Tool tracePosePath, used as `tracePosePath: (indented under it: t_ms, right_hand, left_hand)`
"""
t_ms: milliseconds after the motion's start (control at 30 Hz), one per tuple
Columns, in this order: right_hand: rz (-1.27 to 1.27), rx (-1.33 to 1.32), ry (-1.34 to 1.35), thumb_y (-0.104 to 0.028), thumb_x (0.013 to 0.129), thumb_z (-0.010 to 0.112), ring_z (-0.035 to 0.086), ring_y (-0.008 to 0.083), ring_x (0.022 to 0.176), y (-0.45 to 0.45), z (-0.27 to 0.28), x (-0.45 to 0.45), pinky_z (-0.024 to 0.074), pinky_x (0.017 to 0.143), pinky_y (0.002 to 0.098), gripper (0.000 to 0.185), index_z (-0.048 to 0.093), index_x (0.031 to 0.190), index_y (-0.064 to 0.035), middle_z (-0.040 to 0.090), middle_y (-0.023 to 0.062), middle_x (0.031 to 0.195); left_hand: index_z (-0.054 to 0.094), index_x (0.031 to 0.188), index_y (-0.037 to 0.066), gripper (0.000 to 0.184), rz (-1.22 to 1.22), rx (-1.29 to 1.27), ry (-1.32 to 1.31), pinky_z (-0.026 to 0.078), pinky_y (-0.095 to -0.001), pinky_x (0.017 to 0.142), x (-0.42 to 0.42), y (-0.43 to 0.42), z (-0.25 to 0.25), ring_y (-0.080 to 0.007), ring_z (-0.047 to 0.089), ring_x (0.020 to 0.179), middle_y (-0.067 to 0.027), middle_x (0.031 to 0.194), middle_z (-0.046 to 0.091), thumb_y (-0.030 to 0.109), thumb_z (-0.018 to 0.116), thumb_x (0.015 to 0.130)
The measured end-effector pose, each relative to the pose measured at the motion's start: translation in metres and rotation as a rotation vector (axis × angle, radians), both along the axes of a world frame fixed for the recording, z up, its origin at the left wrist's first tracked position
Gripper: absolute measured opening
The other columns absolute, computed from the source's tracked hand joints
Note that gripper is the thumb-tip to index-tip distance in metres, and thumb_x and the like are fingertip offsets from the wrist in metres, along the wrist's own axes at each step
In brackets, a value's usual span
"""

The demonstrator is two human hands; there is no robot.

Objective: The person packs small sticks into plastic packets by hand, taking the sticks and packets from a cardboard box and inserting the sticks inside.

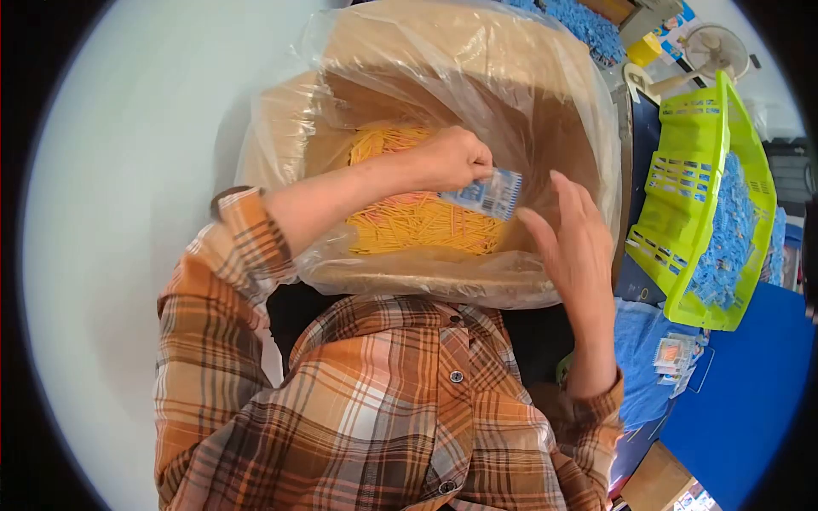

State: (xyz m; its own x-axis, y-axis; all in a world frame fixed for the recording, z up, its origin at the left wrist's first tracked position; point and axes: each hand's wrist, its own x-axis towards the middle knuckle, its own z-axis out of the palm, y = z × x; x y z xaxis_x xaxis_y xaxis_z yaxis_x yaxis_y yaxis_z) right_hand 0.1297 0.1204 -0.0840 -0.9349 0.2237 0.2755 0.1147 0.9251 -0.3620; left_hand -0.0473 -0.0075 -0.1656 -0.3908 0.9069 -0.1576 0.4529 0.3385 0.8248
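The left hand [454,160] has its grip closed in a pinch on one end of a blue-and-clear packet [498,194], which is over the thin yellow sticks [426,228] inside the cardboard box [409,38]. The right hand [578,243] is open and spread at the box's right side, near the packet's free end but apart from it, with nothing in its grip. Best to pinch only the packet's edge, so the middle is not crushed, and to meet the free end with thumb and fingertip while the wrist stays clear of the plastic liner [315,43] draped over the box's rim.
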Motion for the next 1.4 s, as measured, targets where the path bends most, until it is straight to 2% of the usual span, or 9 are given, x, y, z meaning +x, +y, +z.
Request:
tracePosePath:
  t_ms: [133,233,333,633,733,933,1167,1300,1400]
  right_hand:
    - [-0.035,-0.310,-0.432,-0.022,0.075,0.076,0.065,0.0292,0.070,-0.007,-0.002,-0.050,0.0504,0.065,0.0363,0.035,0.067,0.098,0.0027,0.065,0.0161,0.075]
    - [0.040,-0.657,-0.402,-0.017,0.072,0.078,0.064,0.0235,0.059,-0.008,-0.029,-0.068,0.0498,0.059,0.0350,0.029,0.068,0.090,0.0029,0.064,0.0140,0.065]
    - [0.083,-0.654,-0.547,-0.010,0.072,0.075,0.063,0.0194,0.057,-0.003,-0.043,-0.075,0.0485,0.056,0.0337,0.018,0.069,0.083,0.0035,0.066,0.0139,0.067]
    - [-0.050,-0.312,-0.988,-0.007,0.076,0.068,0.068,0.0268,0.066,0.019,-0.142,-0.105,0.0553,0.063,0.0384,0.023,0.066,0.096,0.0036,0.069,0.0154,0.081]
    - [0.286,0.372,-0.808,-0.009,0.078,0.062,0.069,0.0312,0.075,0.056,-0.188,-0.095,0.0548,0.068,0.0409,0.018,0.069,0.092,0.0003,0.069,0.0171,0.086]
    - [0.438,0.270,-0.707,-0.009,0.078,0.059,0.069,0.0303,0.085,-0.032,-0.140,-0.141,0.0551,0.072,0.0398,0.012,0.071,0.080,-0.0050,0.070,0.0160,0.087]
    - [0.416,0.604,-0.329,-0.012,0.082,0.059,0.065,0.0252,0.096,-0.058,-0.242,-0.200,0.0546,0.071,0.0376,0.026,0.063,0.106,-0.0037,0.065,0.0127,0.106]
    - [0.399,0.761,-0.540,-0.013,0.088,0.052,0.052,0.0209,0.118,-0.063,-0.240,-0.218,0.0397,0.096,0.0392,0.029,0.065,0.114,-0.0088,0.063,0.0041,0.116]
    - [0.285,0.817,-0.561,-0.016,0.089,0.051,0.049,0.0223,0.120,-0.072,-0.234,-0.215,0.0363,0.097,0.0393,0.031,0.064,0.116,-0.0101,0.062,0.0026,0.118]
  left_hand:
    - [0.069,0.080,0.000,0.014,0.132,0.182,-0.256,0.049,-0.0305,0.059,-0.005,-0.034,0.020,-0.0138,0.061,0.063,-0.0077,0.068,0.066,0.013,0.068,0.079]
    - [0.067,0.079,0.000,0.011,0.188,0.182,-0.324,0.046,-0.0250,0.058,-0.009,-0.047,0.025,-0.0046,0.055,0.065,-0.0002,0.067,0.063,0.011,0.068,0.082]
    - [0.066,0.079,0.000,0.013,0.247,0.215,-0.286,0.045,-0.0239,0.059,-0.009,-0.052,0.016,-0.0038,0.053,0.065,0.0008,0.067,0.062,0.012,0.066,0.085]
    - [0.063,0.088,-0.001,0.025,0.522,0.444,-0.180,0.044,-0.0223,0.060,-0.034,-0.053,-0.003,-0.0019,0.051,0.067,0.0036,0.072,0.060,0.020,0.053,0.097]
    - [0.064,0.089,0.000,0.023,0.560,0.463,-0.268,0.043,-0.0220,0.060,-0.039,-0.062,0.010,-0.0015,0.051,0.068,0.0042,0.073,0.060,0.020,0.054,0.097]
    - [0.066,0.095,0.000,0.022,0.721,0.657,-0.247,0.044,-0.0206,0.063,-0.052,-0.073,0.030,-0.0003,0.052,0.070,0.0032,0.080,0.064,0.020,0.057,0.096]
    - [0.066,0.100,0.001,0.023,0.783,0.866,-0.444,0.048,-0.0205,0.072,-0.058,-0.079,0.030,-0.0020,0.058,0.076,0.0000,0.087,0.067,0.021,0.057,0.096]
    - [0.066,0.100,0.001,0.022,0.789,0.839,-0.442,0.048,-0.0207,0.072,-0.060,-0.079,0.028,-0.0022,0.058,0.077,-0.0002,0.088,0.067,0.021,0.057,0.096]
    - [0.066,0.100,0.001,0.022,0.800,0.836,-0.449,0.048,-0.0207,0.072,-0.059,-0.079,0.032,-0.0025,0.058,0.077,-0.0006,0.088,0.068,0.021,0.057,0.096]
